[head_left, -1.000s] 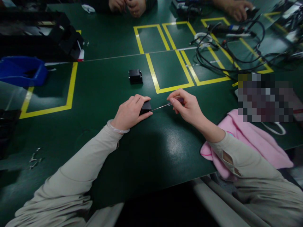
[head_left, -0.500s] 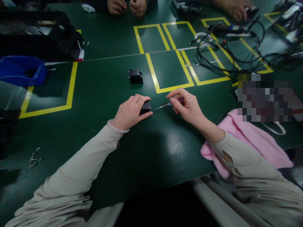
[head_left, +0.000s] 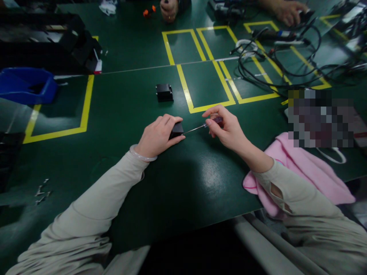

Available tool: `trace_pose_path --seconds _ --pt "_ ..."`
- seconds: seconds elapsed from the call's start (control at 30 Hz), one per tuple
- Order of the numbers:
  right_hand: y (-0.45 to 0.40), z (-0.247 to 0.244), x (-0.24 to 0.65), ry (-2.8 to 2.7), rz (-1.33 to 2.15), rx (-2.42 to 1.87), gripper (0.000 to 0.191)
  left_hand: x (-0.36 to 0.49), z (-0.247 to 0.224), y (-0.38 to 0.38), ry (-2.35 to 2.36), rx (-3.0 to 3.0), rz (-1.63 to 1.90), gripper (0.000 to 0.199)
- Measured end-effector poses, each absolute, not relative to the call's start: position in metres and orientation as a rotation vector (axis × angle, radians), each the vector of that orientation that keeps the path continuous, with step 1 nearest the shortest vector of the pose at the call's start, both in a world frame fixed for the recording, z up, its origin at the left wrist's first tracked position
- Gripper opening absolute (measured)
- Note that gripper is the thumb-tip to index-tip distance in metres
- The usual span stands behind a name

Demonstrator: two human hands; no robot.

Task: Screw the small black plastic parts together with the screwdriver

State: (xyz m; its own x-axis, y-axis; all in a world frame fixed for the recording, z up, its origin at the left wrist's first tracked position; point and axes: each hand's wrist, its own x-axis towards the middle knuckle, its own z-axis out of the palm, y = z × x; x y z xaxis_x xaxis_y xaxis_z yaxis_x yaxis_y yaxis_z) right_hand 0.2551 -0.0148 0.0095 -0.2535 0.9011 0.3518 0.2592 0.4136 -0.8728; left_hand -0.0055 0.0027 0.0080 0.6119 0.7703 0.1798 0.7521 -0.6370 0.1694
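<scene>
My left hand (head_left: 159,136) is closed round a small black block (head_left: 177,130) on the green table, its thumb along the near side. Only the block's right end shows past the fingers. In my right hand (head_left: 225,128) is a screwdriver (head_left: 219,121) with a dark see-through handle and a thin metal shaft. The shaft slants down to the left, and its tip meets the block's right end near my left thumb. A second black block (head_left: 164,92) with small bright screw-like pieces at its sides stands farther back.
Loose screws (head_left: 42,193) lie at the left. A blue bin (head_left: 27,86) sits beside black equipment (head_left: 51,44). Black cables (head_left: 275,72) coil at the right, above a pink cloth (head_left: 309,175). Across the table are other people's hands (head_left: 169,10) and an orange-and-black tool (head_left: 149,12).
My hands, the block and the screwdriver stay almost in place. Across the table, one hand of another person has left the spot where an orange-and-black tool now shows.
</scene>
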Motion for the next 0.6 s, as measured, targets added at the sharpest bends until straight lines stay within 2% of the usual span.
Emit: trace_pose_path --seconds 0.6 --pt "-0.016 0.01 0.2539 -1.729 0.885 -1.042 0.027 -0.0054 0.0076 0.0025 1.302 2.772 0.365 0.052"
